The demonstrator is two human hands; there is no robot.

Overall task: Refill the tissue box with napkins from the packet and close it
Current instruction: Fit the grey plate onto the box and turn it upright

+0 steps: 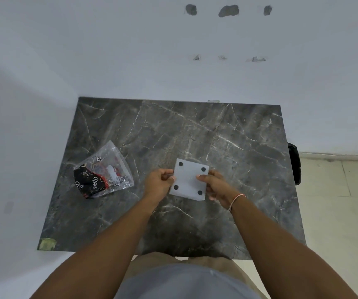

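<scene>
Spanning the corner — dark marble table (227, 137)

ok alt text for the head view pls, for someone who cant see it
Both hands, left and right, hold a white square box, its face with four black dots up, over a dark marble table. A clear plastic packet with black and red print lies on the table to the left.

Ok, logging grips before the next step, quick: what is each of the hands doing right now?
Left hand: grips the left edge of the white tissue box.
Right hand: grips the box's right edge.
</scene>
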